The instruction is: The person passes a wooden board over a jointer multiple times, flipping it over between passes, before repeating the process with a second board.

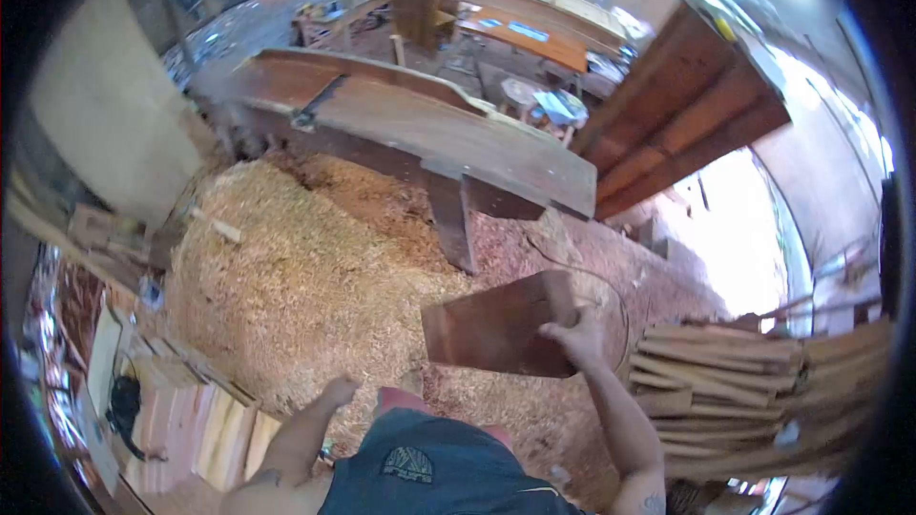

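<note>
Right hand (575, 336) closed over the upper right corner of a reddish board (496, 329), carried on edge and held clear above the sawdust heap (296, 277), just left of the stacked slats (716, 372). Left hand (336, 391) empty, loosely curled, hanging low by the shorts, likely for balance. Long wooden table (448, 133) well beyond, across the sawdust.

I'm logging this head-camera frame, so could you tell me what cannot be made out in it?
- Right hand: its palm side is hidden behind the board it grips.
- Left hand: small and blurred; whether it holds anything cannot be told.
- Slat stack: its right end fades into the dark lens rim.
- Far benches: too small and blurred to make out.
</note>
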{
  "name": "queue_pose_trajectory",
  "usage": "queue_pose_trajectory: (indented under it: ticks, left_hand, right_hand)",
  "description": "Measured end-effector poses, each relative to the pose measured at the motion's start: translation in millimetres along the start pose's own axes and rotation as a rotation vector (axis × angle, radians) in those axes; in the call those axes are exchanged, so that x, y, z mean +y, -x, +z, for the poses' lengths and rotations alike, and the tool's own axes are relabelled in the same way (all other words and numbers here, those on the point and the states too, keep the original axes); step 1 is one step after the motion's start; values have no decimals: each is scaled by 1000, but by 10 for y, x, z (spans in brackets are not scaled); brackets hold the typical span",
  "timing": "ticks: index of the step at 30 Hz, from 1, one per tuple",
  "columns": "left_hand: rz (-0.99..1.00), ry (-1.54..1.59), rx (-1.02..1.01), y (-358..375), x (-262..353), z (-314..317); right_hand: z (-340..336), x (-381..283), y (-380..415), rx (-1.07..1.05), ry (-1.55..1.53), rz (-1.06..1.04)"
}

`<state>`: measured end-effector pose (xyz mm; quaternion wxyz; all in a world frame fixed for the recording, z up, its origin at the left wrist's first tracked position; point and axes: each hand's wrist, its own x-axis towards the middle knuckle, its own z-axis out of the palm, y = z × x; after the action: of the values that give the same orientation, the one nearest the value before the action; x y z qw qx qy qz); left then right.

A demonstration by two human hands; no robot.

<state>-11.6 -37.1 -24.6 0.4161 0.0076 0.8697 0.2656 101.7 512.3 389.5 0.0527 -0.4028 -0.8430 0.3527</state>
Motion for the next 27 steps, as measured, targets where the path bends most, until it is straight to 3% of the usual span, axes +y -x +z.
queue_pose_trajectory:
  ticks: [1,2,4,5,7,10,13,14,17,20,23,27]
  left_hand:
    - [-29,18,-13,42,278,-181]
    - [-60,32,-30,128,502,-369]
    - [-54,117,49,-21,501,-465]
    - [-40,154,92,-148,538,-549]
    - [-69,167,142,-249,617,-696]
    - [-138,238,189,-284,731,-828]
    - [-190,316,286,-515,781,-717]
    - [-201,338,332,-652,813,-657]
    - [-321,346,249,-931,1311,-622]
    - [-280,420,240,-1311,1711,-444]
    - [-314,489,233,-1100,2990,-578]
    - [-147,234,267,-1372,4165,-762]
  right_hand:
    - [-99,-67,-160,43,-121,3]
    - [-289,-394,-185,-32,-442,27]
    - [-305,-160,-658,70,-685,-41]
    - [-296,69,-953,53,-801,25]
    - [-276,-183,-1117,84,-997,-96]
    - [-44,-60,-1728,-105,-1328,-73]
    - [278,0,-2430,-43,-1351,42]
    - [315,-58,-2607,-39,-1413,218]
    - [712,812,-3587,-134,-1410,157]
    - [881,1393,-4429,-229,-1358,254]
    - [850,1821,-5048,-246,-1307,451]
    - [681,1841,-5527,-337,-1176,389]
